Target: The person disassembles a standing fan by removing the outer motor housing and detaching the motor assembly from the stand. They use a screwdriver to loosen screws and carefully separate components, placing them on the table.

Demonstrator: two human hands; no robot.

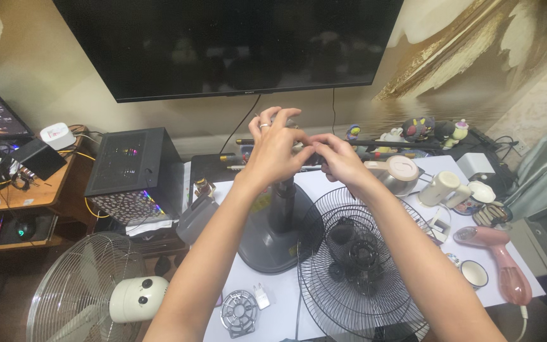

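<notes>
Grey plastic fan stand [281, 209] looks stiff and bottom-heavy; your left hand [272, 152] and right hand [340, 161] both pinch its top, so steady the column.

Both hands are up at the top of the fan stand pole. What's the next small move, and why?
Probably steady the pole with the left hand while the right hand works the small part at its top. Both hands meet there, above the grey fan stand, and the black fan grille lies detached on the table beside the base. What the fingers pinch is too hidden to tell.
</notes>
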